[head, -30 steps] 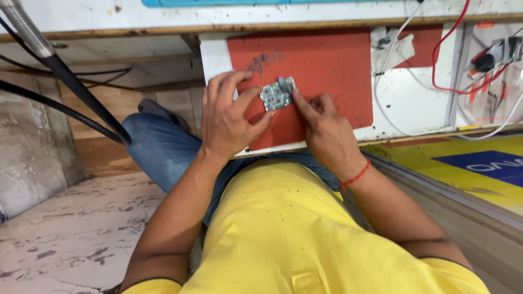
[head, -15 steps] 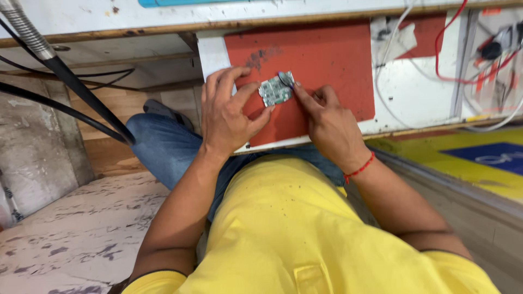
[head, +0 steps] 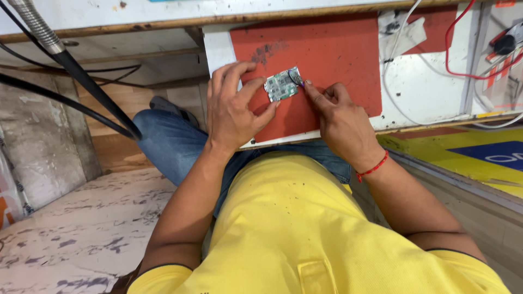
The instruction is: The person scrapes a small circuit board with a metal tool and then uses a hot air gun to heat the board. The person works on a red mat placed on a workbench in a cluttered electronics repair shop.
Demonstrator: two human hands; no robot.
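Note:
A small green-grey circuit board (head: 280, 85) lies on a red mat (head: 332, 49) at the bench's near edge. My left hand (head: 234, 109) holds the board by its left and lower edges, between thumb and fingers. My right hand (head: 338, 117) rests on the mat just right of the board. Its finger and thumb pinch a thin dark tool (head: 297, 79), and the tip touches the board's right edge. A red thread bracelet (head: 373, 167) is on my right wrist.
The mat sits on a white bench top (head: 425, 81) with white and red wires (head: 452, 49) at the right. A black cable (head: 81, 76) and a metal flexible hose (head: 32, 22) cross the left. A yellow and blue panel (head: 479, 158) lies at the lower right.
Both hands stay on the board in the same grip. The right fingertips have shifted slightly along the board's right edge.

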